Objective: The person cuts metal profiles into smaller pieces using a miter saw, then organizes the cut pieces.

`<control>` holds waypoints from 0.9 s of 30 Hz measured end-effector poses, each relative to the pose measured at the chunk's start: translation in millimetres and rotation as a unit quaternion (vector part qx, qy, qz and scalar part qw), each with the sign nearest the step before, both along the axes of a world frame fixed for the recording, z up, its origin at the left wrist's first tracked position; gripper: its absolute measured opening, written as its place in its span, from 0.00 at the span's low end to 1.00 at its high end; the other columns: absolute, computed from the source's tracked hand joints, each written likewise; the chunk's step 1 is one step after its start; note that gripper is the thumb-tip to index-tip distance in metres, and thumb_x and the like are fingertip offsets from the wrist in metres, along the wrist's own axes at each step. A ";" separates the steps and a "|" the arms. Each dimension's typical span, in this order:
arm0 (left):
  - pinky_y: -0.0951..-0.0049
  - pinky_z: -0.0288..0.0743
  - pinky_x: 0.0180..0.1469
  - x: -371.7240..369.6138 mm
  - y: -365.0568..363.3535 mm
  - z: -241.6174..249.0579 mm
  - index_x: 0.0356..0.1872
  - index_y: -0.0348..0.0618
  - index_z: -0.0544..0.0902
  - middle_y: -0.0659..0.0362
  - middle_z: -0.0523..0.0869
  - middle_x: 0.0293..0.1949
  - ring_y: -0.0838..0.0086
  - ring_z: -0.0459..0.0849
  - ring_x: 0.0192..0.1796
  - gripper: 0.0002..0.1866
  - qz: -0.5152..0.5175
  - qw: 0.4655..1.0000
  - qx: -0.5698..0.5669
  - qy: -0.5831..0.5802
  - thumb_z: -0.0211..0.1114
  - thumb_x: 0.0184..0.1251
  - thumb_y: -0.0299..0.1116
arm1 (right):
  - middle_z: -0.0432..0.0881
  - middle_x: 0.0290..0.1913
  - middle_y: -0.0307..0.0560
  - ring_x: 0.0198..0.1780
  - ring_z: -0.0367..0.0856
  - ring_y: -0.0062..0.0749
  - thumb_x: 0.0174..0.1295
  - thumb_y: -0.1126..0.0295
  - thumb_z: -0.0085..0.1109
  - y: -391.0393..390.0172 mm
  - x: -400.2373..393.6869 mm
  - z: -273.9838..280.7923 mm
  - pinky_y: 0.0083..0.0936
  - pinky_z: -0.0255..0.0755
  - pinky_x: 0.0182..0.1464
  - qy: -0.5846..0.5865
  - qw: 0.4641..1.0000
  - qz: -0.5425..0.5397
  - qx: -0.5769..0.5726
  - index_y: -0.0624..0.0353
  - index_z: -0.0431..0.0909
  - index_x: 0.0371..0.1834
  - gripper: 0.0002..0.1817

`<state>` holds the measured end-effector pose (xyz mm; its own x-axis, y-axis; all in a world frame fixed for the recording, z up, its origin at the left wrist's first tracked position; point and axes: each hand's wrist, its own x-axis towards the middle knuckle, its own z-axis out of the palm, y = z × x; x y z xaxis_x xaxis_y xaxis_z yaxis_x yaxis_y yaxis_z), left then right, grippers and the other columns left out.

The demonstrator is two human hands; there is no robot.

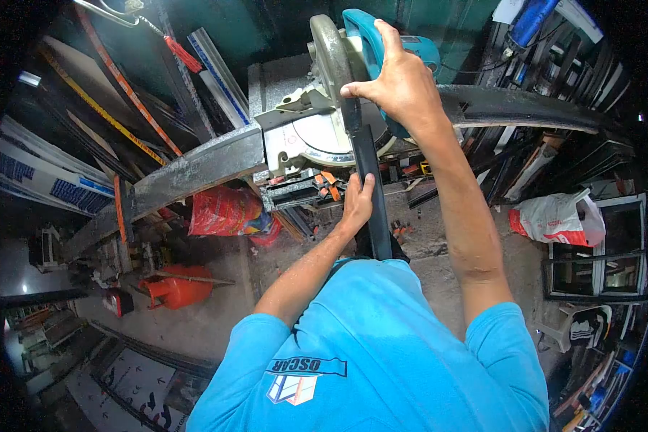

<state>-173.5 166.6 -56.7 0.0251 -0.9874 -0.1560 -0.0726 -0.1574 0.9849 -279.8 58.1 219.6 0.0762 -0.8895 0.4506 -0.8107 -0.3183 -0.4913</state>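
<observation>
A miter saw with a teal handle and a grey blade guard stands on the bench ahead of me. My right hand is closed over the handle from the right, its thumb stretched toward the guard; some of its fingers are hidden behind the handle. Under the saw head runs a long black profile bar, pointing back toward my body. My left hand grips this bar from its left side, just in front of the round saw base. The blade itself is hidden by the guard.
A long grey beam extends left of the saw, and a dark one right. Long strips lean at the back left. On the floor lie an orange gas cylinder and a red bag. A white bag hangs by window frames.
</observation>
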 end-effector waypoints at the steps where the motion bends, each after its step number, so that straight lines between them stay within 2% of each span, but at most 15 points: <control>1: 0.56 0.71 0.47 0.1 0.3 2.7 0.45 0.34 0.74 0.48 0.79 0.36 0.58 0.78 0.40 0.22 0.001 1.000 0.000 0.000 0.52 0.84 0.50 | 0.87 0.50 0.73 0.53 0.89 0.63 0.37 0.48 0.88 0.0 -0.5 -0.2 0.46 0.82 0.59 0.000 1.000 0.001 0.000 0.56 0.59 0.79 0.65; 4: 0.55 0.71 0.48 0.1 2.2 4.1 0.45 0.34 0.74 0.47 0.79 0.36 0.57 0.78 0.40 0.23 0.002 1.000 -0.013 -0.017 0.52 0.84 0.49 | 0.86 0.50 0.74 0.54 0.88 0.63 0.37 0.49 0.88 -0.2 -2.5 -2.7 0.47 0.81 0.59 -0.016 1.000 0.005 0.017 0.57 0.58 0.79 0.65; 6: 0.55 0.71 0.48 0.0 1.0 4.2 0.46 0.33 0.75 0.47 0.80 0.36 0.56 0.79 0.41 0.23 0.005 0.999 -0.021 -0.027 0.52 0.84 0.49 | 0.87 0.38 0.69 0.44 0.90 0.65 0.39 0.51 0.88 -1.8 -3.2 -7.0 0.49 0.85 0.48 0.000 0.999 0.019 -0.026 0.60 0.53 0.78 0.65; 10: 0.56 0.72 0.49 0.0 1.9 4.3 0.48 0.33 0.75 0.46 0.81 0.38 0.55 0.79 0.41 0.23 0.007 0.999 -0.027 -0.039 0.52 0.84 0.49 | 0.87 0.38 0.67 0.45 0.90 0.63 0.40 0.51 0.88 -0.6 -2.4 -7.0 0.49 0.85 0.49 0.002 1.000 0.006 -0.022 0.58 0.55 0.78 0.64; 18: 0.57 0.72 0.50 1.0 5.6 24.3 0.49 0.33 0.75 0.47 0.81 0.40 0.60 0.79 0.44 0.24 -0.003 0.999 -0.007 -0.044 0.52 0.84 0.50 | 0.87 0.43 0.73 0.46 0.90 0.64 0.40 0.51 0.87 1.1 -2.5 -7.0 0.49 0.85 0.50 -0.002 1.000 0.009 -0.021 0.60 0.56 0.77 0.63; 22: 0.57 0.72 0.50 0.8 5.0 21.7 0.49 0.33 0.75 0.47 0.81 0.40 0.60 0.79 0.44 0.24 0.000 0.999 -0.019 -0.040 0.52 0.83 0.50 | 0.87 0.43 0.73 0.46 0.90 0.64 0.40 0.51 0.88 1.8 -2.3 -6.6 0.49 0.85 0.50 -0.006 1.000 0.008 -0.015 0.59 0.56 0.77 0.63; 27: 0.55 0.72 0.51 2.7 2.3 9.6 0.48 0.33 0.75 0.43 0.81 0.40 0.53 0.80 0.44 0.25 -0.007 0.998 -0.026 -0.058 0.52 0.83 0.51 | 0.87 0.44 0.73 0.47 0.89 0.65 0.39 0.51 0.88 2.1 -1.7 -6.0 0.48 0.85 0.51 -0.003 1.000 -0.001 -0.005 0.58 0.56 0.77 0.64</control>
